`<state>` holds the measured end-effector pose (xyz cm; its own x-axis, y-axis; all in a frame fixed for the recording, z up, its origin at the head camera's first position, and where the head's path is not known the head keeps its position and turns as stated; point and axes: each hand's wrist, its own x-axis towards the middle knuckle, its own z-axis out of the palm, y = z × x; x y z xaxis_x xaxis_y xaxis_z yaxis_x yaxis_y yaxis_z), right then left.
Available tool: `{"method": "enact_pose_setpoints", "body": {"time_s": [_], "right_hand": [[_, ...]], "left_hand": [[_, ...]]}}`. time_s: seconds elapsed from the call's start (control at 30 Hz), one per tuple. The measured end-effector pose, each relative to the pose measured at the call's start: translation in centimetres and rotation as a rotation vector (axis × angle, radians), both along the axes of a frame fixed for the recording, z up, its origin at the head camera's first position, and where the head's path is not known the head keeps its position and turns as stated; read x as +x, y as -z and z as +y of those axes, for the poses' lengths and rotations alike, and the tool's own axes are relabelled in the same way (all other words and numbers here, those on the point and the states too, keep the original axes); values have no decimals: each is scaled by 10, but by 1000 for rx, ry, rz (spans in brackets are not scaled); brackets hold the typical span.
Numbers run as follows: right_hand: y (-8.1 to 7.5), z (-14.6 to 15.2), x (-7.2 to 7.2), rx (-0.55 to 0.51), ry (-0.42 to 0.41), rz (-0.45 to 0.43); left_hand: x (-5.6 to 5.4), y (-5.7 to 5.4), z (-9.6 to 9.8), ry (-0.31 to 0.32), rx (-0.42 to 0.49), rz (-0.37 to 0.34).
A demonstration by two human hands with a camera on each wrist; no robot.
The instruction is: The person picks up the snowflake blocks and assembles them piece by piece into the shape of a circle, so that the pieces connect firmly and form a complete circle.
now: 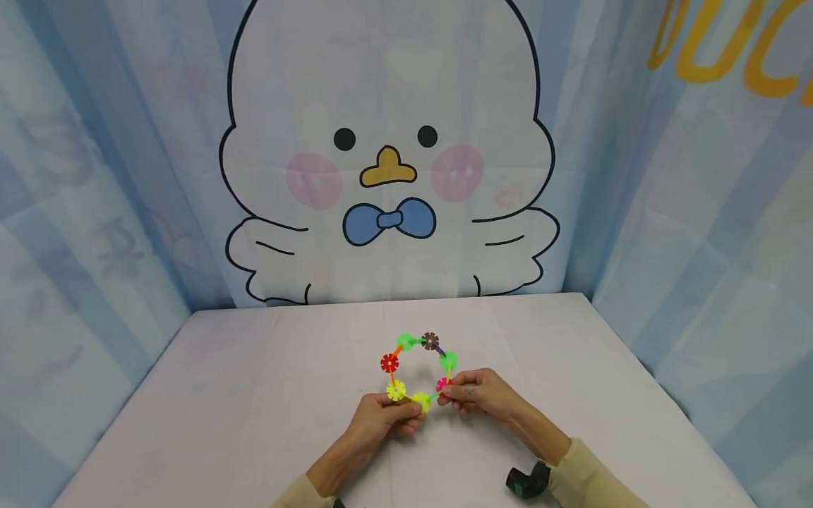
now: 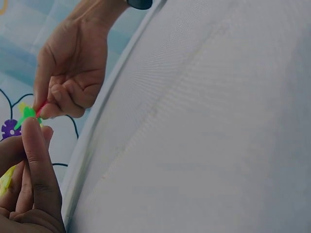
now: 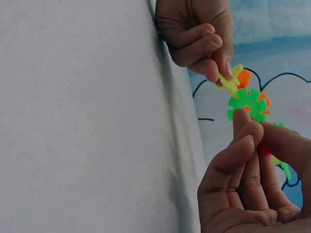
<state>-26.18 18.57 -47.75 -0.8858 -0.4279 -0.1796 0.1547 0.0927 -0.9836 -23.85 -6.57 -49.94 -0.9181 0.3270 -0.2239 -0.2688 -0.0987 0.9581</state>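
Note:
A ring of notched plastic snowflake discs, with a red disc (image 1: 389, 363), a brown disc (image 1: 430, 341) and several green and yellow ones, is held up over the table. My left hand (image 1: 381, 416) pinches a yellow disc (image 1: 422, 402) at the ring's lower edge between thumb and fingers. On the lower right of the ring, my right hand (image 1: 485, 396) grips a pink disc (image 1: 444, 385), partly covered by its fingers. Between the two hands, a green disc (image 3: 248, 105) joins the chain edge-on to its neighbours in the right wrist view. A purple disc (image 2: 10, 129) shows in the left wrist view.
The pale tabletop (image 1: 209, 416) spreads around both hands. Behind it hangs a curtain (image 1: 390, 268) printed with a cartoon bird, and patterned cloth stands at both sides. A black wrist device (image 1: 528, 481) is by the right sleeve.

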Motion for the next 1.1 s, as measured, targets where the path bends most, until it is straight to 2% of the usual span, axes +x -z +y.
{"method": "enact_pose_setpoints", "body": {"time_s": [0.2, 0.3, 0.43, 0.6, 0.7, 0.87, 1.1], "right_hand": [[3, -7, 2, -39, 13, -24], [3, -10, 3, -49, 34, -35], [3, -13, 3, -46, 50, -45], [4, -15, 1, -11, 73, -73], [3, -15, 2, 21, 66, -81], [4, -17, 3, 71, 50, -36], [5, -27, 3, 218, 148, 111]], "left_hand": [[0, -1, -4, -15, -12, -4], [-2, -2, -6, -3, -15, 0], [-7, -6, -13, 71, -62, 9], [-22, -19, -37, 198, -179, -17], [-27, -24, -48, 232, -250, 0], [-30, -21, -50, 188, -365, 51], [-30, -12, -47, 122, -501, 60]]}}
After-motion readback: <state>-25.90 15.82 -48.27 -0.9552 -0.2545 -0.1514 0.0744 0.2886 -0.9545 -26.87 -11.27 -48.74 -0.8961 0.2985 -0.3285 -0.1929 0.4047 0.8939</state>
